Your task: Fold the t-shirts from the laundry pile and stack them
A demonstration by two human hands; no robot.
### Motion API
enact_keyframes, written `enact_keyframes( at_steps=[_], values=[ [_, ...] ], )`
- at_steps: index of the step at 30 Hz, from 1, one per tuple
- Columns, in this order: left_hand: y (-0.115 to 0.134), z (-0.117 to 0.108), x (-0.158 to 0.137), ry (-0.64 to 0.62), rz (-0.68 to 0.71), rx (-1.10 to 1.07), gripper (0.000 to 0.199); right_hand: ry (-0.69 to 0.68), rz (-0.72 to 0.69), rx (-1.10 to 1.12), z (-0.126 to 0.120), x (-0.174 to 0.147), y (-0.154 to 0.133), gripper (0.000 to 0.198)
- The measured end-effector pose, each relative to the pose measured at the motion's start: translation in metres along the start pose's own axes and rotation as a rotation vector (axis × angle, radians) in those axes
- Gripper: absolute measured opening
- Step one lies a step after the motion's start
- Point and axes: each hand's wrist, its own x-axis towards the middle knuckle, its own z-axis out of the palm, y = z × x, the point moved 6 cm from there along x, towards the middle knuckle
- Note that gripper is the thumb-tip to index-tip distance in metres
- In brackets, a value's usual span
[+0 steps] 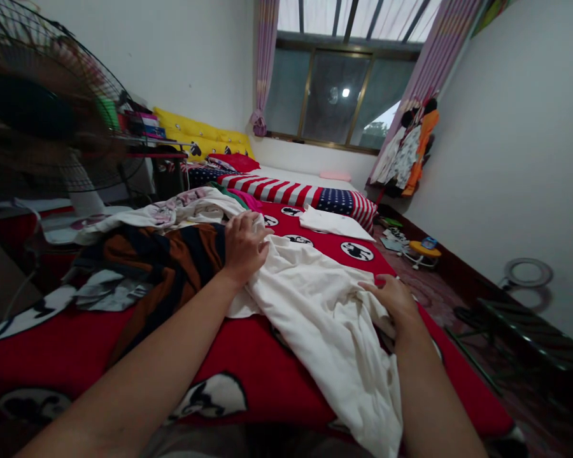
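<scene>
A rumpled white garment [310, 299] is spread over the red blanket [286, 356], with one long part hanging toward me at the near edge. My left hand [245, 248] has its fingers curled on the garment's far left end. On the opposite side, my right hand [395, 302] grips its right edge between thumb and fingers, the fingertips partly hidden by cloth. Beyond both hands lies a flat folded white garment [334, 222]. Left of my left hand is a heap with a brown and navy striped garment [186, 254] and a white printed garment [167, 210].
A fan [38, 121] stands close on the left. Behind is a bed with a flag-patterned cover [286, 191] and yellow cushions [200, 133]. On the right floor are a dark slatted bench [535, 331] and a yellow stool [424, 249]. Clothes [410, 152] hang by the window.
</scene>
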Motion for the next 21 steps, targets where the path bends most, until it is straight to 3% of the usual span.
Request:
enact_keyframes(
  at_steps=[3, 6, 10, 14, 17, 19, 21],
  values=[
    [-0.007, 0.006, -0.003, -0.041, -0.055, 0.028, 0.034, 0.039, 0.027, 0.243, -0.006, -0.001, -0.001, 0.037],
    [-0.018, 0.008, -0.003, -0.01, -0.147, -0.035, 0.031, 0.101, 0.137, 0.755, -0.014, -0.009, -0.012, 0.038],
    [-0.003, 0.011, 0.0, -0.042, -0.137, -0.487, 0.016, -0.003, 0.158, 1.22, -0.015, -0.02, -0.042, 0.038],
    [0.036, 0.03, -0.01, -0.369, -0.18, -0.989, 0.027, -0.146, 0.108, 1.3, -0.011, -0.027, -0.068, 0.036],
    [0.061, 0.039, -0.024, -0.605, -0.185, -1.163, 0.06, -0.187, 0.058, 1.313, -0.008, -0.037, -0.092, 0.034],
    [0.073, 0.04, -0.03, -0.689, -0.157, -1.237, 0.081, -0.204, 0.001, 1.304, -0.007, -0.049, -0.115, 0.033],
    [0.08, 0.036, -0.031, -0.682, -0.13, -1.311, 0.081, -0.278, -0.097, 1.275, -0.008, -0.063, -0.144, 0.033]
  ],
)
